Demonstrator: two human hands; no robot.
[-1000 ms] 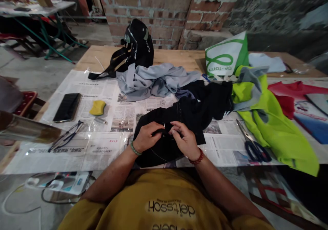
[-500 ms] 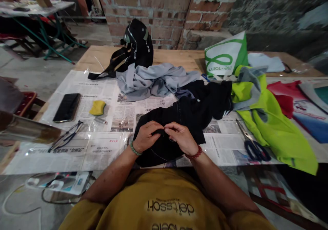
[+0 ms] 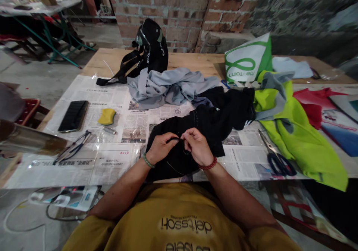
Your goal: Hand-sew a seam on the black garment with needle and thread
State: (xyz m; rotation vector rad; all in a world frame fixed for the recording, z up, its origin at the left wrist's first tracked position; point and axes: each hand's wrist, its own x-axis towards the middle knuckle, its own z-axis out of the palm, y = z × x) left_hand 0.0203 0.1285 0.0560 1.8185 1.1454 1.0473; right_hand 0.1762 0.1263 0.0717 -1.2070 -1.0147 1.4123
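Note:
A black garment (image 3: 208, 122) lies bunched on the newspaper in front of me, its near part under both hands. My left hand (image 3: 162, 147) is closed in a pinch on a fold of it, thumb against fingers. Just to the right, my right hand (image 3: 198, 148) has its thumb and forefinger pinched close to the left fingertips. Whatever sits in that right pinch is too small to make out. A thin pale line, like a thread, runs across the black cloth (image 3: 170, 172) below the hands. Scissors (image 3: 276, 157) with dark handles lie to the right.
Newspaper (image 3: 92, 169) covers the table. Left are a black phone (image 3: 73, 116), a yellow sponge (image 3: 106, 116), glasses (image 3: 74, 148) and a brownish bottle (image 3: 30, 141). Behind are grey cloth (image 3: 170, 87), a black bag (image 3: 153, 46) and a green-white bag (image 3: 248, 60); a neon-yellow garment (image 3: 304, 139) lies right.
My right hand has turned, its fingers curling more and lifting slightly off the cloth. The left hand keeps its pinch in nearly the same place.

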